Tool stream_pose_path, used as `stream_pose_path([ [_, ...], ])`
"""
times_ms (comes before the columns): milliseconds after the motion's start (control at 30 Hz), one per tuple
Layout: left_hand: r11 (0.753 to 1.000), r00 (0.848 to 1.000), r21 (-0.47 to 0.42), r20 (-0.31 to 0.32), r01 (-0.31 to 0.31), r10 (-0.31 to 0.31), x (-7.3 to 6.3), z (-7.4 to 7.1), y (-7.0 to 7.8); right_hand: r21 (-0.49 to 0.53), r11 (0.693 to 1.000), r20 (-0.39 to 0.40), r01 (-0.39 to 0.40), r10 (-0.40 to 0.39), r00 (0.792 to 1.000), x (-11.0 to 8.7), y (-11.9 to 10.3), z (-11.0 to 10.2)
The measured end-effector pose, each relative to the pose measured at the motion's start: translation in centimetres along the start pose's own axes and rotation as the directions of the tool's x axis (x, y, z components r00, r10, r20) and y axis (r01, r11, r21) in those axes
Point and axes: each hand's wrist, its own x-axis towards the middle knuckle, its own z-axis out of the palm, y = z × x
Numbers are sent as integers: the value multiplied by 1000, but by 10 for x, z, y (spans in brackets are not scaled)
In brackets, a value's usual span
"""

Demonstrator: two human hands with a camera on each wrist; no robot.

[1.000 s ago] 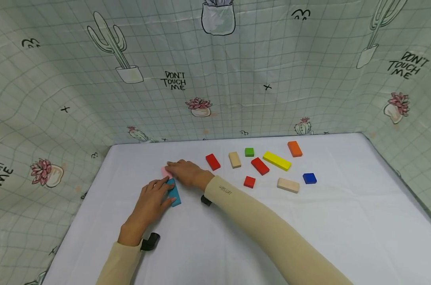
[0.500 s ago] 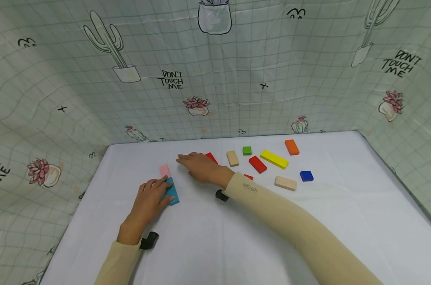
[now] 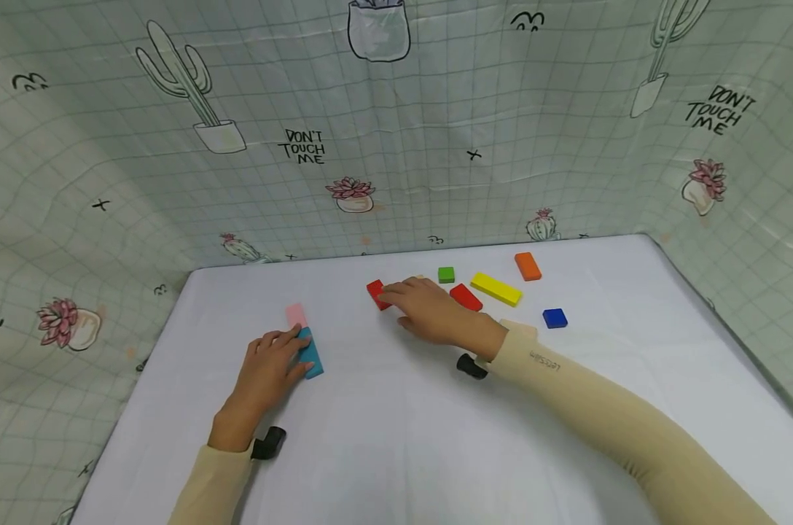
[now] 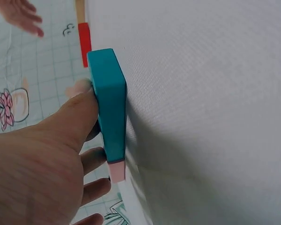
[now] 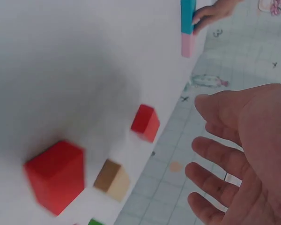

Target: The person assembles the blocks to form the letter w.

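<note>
A light-blue rectangular block point(image 3: 311, 355) lies on the white table with a pink block point(image 3: 296, 314) end to end at its far end. The thumb and fingers of my left hand point(image 3: 262, 375) rest on the light-blue block's left side and top, loosely bent; the left wrist view shows them along one face only of this teal-looking block point(image 4: 110, 103). My right hand point(image 3: 432, 312) hovers by a red block point(image 3: 374, 290), fingers spread and holding nothing. In the right wrist view, that red block point(image 5: 146, 123) sits apart from the right hand point(image 5: 243, 154).
Further right lie a second red block point(image 3: 465, 297), a green block point(image 3: 446, 275), a long yellow block point(image 3: 496, 289), an orange block point(image 3: 528, 266) and a dark-blue block point(image 3: 555, 319). A wooden block point(image 3: 521, 329) is partly hidden by the right sleeve. A patterned cloth point(image 3: 396, 146) hangs behind.
My right hand has left the pink block and moved right to the nearest red block. The left hand has stayed at the light-blue block. The head view has shifted slightly.
</note>
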Motion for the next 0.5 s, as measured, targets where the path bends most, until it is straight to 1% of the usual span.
stream_pose_path([
  [167, 1000, 1000, 0, 9, 6, -6, -1, -1, 0, 9, 998, -39, -54, 54, 998, -30, 12, 1],
  [300, 1000, 1000, -5, 15, 1, -1, -1, -2, 0, 14, 995, -73, -96, 97, 993, -50, 21, 5],
  [500, 1000, 1000, -8, 24, 1, -1, 0, -1, 1, -4, 988, -47, -157, 157, 987, -67, 31, 15],
])
